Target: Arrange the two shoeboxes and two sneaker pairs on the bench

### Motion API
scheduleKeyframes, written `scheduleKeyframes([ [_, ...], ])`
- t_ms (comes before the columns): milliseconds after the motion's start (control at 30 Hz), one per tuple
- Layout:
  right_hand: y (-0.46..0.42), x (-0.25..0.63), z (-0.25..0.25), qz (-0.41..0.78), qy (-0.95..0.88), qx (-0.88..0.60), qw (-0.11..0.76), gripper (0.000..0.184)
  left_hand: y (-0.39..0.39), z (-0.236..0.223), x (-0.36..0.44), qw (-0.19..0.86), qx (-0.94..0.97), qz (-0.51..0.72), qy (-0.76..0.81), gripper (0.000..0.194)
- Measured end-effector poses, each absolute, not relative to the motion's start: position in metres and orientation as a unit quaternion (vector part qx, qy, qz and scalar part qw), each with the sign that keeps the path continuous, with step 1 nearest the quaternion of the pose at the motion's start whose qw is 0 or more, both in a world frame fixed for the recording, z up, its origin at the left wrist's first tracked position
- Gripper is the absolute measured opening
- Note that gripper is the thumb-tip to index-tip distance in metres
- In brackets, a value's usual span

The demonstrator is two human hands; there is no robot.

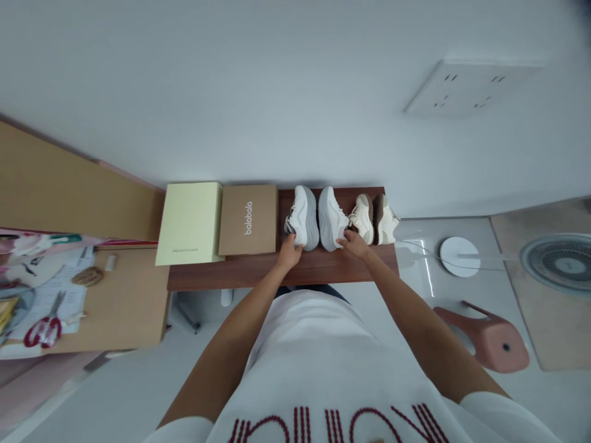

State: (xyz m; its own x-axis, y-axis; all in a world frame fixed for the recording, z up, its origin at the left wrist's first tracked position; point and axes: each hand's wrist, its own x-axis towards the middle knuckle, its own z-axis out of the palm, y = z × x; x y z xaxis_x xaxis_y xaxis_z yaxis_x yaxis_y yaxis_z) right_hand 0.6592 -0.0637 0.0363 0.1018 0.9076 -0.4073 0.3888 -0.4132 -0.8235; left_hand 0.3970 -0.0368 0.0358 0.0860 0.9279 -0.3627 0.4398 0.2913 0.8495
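Observation:
Two white sneakers with thick grey soles lie on the brown wooden shelf, soles facing each other. My left hand grips the heel end of the left white sneaker. At the heel end of the right white sneaker, my right hand has its thumb and fingers closed on the shoe. Just right of it rest a cream shoe and a second cream shoe with a brown sole. A brown shoebox stands left of the white pair, beside a pale green box.
A desk at the left carries red-handled scissors and papers. The wall behind the shelf has a socket panel. On the right are a pink stool, a fan and its round white base.

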Motion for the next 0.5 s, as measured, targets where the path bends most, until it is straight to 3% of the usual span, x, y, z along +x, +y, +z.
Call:
scheduleKeyframes([
  [200,-0.057,0.649,0.049,0.416,-0.543,-0.686,0.249,0.024,-0.03,0.049,0.394,0.432,0.631,0.215,0.607,0.036],
  [500,-0.046,0.618,0.098,0.227,-0.651,-0.724,-0.002,0.035,-0.019,0.087,0.413,0.256,0.781,-0.023,0.569,0.034],
])
